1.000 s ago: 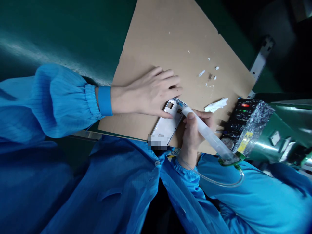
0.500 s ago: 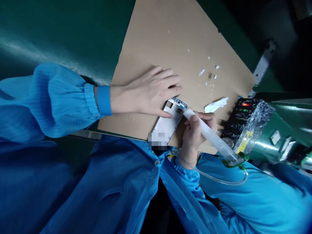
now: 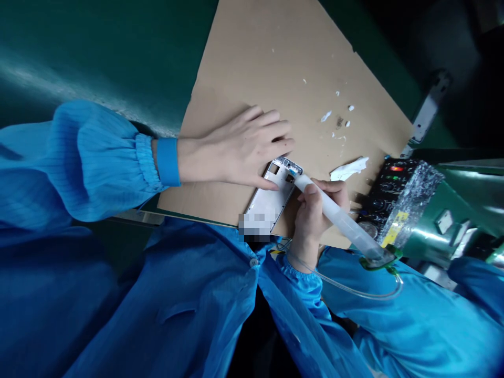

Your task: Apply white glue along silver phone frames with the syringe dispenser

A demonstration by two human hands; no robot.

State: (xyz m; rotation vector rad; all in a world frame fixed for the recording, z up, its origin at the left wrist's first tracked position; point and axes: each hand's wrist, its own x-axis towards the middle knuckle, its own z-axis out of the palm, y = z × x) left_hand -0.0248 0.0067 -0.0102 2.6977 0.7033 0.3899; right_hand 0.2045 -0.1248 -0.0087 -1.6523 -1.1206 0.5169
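Looks light, stiff and perhaps slick, so best taken by the long sides of the frame at the cardboard's near edge, with left hand half-spread partly over it, unclenched, and right hand closed around a syringe.

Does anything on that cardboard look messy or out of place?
Yes: white scraps litter the cardboard beyond the right hand, around a dark smudge. They look stray against an otherwise mostly plain brown sheet.
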